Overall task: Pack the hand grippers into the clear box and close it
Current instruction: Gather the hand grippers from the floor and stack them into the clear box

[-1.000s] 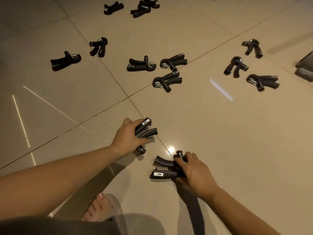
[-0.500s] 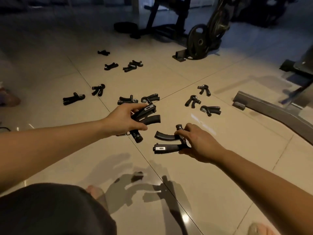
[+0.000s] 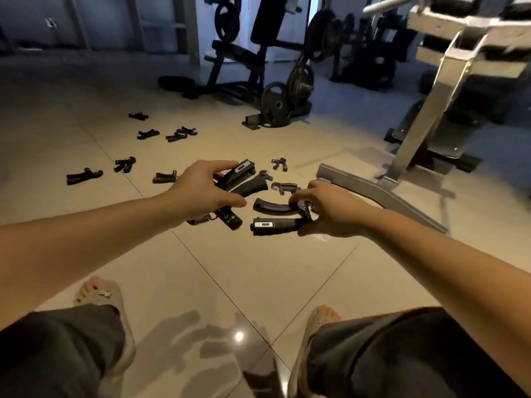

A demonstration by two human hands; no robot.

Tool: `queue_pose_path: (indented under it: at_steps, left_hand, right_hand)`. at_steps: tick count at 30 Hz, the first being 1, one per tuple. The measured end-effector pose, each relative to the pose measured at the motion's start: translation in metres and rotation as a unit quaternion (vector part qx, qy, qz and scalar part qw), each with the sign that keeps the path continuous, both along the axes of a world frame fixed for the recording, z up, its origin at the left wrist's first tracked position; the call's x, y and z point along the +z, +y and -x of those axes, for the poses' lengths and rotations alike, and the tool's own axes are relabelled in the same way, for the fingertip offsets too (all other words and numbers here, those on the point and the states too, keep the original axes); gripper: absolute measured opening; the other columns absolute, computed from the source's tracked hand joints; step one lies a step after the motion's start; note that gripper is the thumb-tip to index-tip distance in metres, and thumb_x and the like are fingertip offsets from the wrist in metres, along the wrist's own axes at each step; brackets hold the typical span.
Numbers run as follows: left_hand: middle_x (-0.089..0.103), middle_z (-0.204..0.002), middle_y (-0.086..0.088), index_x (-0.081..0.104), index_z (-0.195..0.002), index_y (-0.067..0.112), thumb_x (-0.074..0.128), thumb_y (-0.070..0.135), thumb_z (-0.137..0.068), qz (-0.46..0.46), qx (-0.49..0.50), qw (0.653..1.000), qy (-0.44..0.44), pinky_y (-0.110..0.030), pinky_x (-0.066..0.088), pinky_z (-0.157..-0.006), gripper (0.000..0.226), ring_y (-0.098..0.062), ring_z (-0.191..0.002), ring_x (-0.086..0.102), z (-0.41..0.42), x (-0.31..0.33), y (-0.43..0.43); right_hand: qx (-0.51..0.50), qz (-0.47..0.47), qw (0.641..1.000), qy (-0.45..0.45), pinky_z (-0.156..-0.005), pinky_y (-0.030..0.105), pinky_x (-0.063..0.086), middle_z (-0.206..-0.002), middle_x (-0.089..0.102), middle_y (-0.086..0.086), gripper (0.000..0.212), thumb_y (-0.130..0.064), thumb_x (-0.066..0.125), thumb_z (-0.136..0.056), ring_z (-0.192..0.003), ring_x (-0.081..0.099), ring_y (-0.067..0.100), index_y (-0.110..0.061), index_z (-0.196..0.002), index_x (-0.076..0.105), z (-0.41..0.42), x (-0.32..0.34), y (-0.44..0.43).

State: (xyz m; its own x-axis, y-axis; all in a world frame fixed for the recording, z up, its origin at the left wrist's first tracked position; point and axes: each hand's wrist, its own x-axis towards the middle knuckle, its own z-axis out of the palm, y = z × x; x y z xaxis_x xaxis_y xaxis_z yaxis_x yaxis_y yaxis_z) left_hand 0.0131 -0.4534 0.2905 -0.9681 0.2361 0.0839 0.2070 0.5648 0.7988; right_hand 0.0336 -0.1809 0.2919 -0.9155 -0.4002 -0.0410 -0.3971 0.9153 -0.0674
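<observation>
The floor [image 3: 258,271] under me is glossy beige tile, crossed by thin dark grout lines. Near its far right edge stands a gym frame [image 3: 425,116] of flat grey metal bars, and round black weight plates [image 3: 276,104] lean near the far edge. My left hand [image 3: 201,192] holds one hand gripper [image 3: 244,186] above the middle of the floor, fingers curled over its two curved, ribbed black handles, its round knob [image 3: 233,223] pointing down. My right hand [image 3: 333,211] pinches a second gripper [image 3: 275,224] at its hinge end. Both handles point left, with a small pale window [image 3: 265,224] on the lower one. Loose grippers [image 3: 84,175], black like the two I hold, lie scattered on the tiles beyond my hands, most toward the far left and a few just behind my fingers.
</observation>
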Motion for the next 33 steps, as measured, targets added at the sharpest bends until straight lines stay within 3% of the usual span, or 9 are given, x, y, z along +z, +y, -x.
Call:
queue_pose_path:
  at_steps: [3, 8, 11, 14, 17, 23, 33]
  left_hand:
    - [0.061, -0.123, 0.000, 0.047, -0.148, 0.032, 0.089, 0.024, -0.072, -0.013, -0.021, 1.000, -0.001, -0.024, 0.048, -0.066, 0.087, -0.012, -0.094, 0.064, -0.045, 0.012, 0.045]
    - [0.060, -0.127, -0.004, 0.048, -0.147, 0.034, 0.088, 0.024, -0.072, -0.024, -0.055, 0.998, 0.003, -0.025, 0.048, -0.065, 0.086, -0.015, -0.093, 0.065, -0.115, 0.034, 0.117]
    - [0.061, -0.124, -0.004, 0.049, -0.147, 0.032, 0.088, 0.023, -0.072, -0.032, -0.075, 0.997, 0.005, -0.024, 0.047, -0.065, 0.085, -0.014, -0.092, 0.064, -0.151, 0.042, 0.160]
    - [0.061, -0.108, 0.005, 0.049, -0.147, 0.032, 0.088, 0.022, -0.073, -0.035, -0.083, 0.996, -0.004, -0.024, 0.047, -0.064, 0.084, -0.012, -0.088, 0.064, -0.182, 0.043, 0.204]
    - [0.058, -0.102, 0.008, 0.051, -0.145, 0.032, 0.088, 0.021, -0.073, -0.029, -0.089, 0.996, -0.011, -0.024, 0.045, -0.062, 0.081, -0.012, -0.085, 0.063, -0.204, 0.034, 0.248]
    - [0.063, -0.108, -0.001, 0.054, -0.142, 0.033, 0.089, 0.021, -0.072, -0.012, -0.118, 0.992, -0.038, -0.026, 0.047, -0.064, 0.079, -0.015, -0.085, 0.065, -0.223, 0.014, 0.325]
    - [0.063, -0.094, 0.008, 0.053, -0.143, 0.032, 0.086, 0.019, -0.076, 0.045, -0.198, 0.978, -0.055, -0.022, 0.045, -0.062, 0.075, -0.009, -0.080, 0.064, -0.212, -0.001, 0.421]
  right_hand:
    - [-0.031, 0.010, 0.999, 0.013, -0.086, 0.035, 0.050, -0.116, 0.055, -0.002, 0.057, -0.046, 0.081, -0.078, -0.108, 0.052, 0.019, -0.033, -0.128, 0.058, -0.050, 0.013, 0.044]
    - [-0.092, 0.026, 0.995, 0.040, -0.068, 0.021, 0.036, -0.110, 0.049, -0.005, 0.055, -0.041, 0.080, -0.081, -0.098, 0.046, 0.014, -0.028, -0.130, 0.058, -0.139, 0.029, 0.120]
    - [-0.141, 0.042, 0.988, 0.045, -0.077, 0.029, 0.044, -0.114, 0.053, -0.001, 0.056, -0.041, 0.081, -0.080, -0.100, 0.047, 0.015, -0.027, -0.130, 0.059, -0.187, 0.028, 0.167]
    - [-0.187, 0.053, 0.980, 0.034, -0.084, 0.033, 0.050, -0.117, 0.056, -0.001, 0.055, -0.042, 0.081, -0.080, -0.103, 0.051, 0.017, -0.027, -0.127, 0.060, -0.224, 0.017, 0.211]
    - [-0.217, 0.053, 0.975, 0.023, -0.082, 0.035, 0.051, -0.116, 0.058, -0.001, 0.054, -0.045, 0.082, -0.077, -0.102, 0.054, 0.019, -0.029, -0.123, 0.061, -0.253, -0.007, 0.250]
    - [-0.262, 0.062, 0.963, -0.002, -0.071, 0.031, 0.041, -0.105, 0.051, -0.004, 0.057, -0.046, 0.081, -0.077, -0.094, 0.052, 0.018, -0.027, -0.126, 0.061, -0.295, -0.061, 0.303]
    - [-0.330, 0.095, 0.938, -0.048, -0.077, 0.035, 0.050, -0.103, 0.053, -0.004, 0.057, -0.046, 0.082, -0.073, -0.092, 0.054, 0.019, -0.027, -0.123, 0.063, -0.323, -0.127, 0.363]
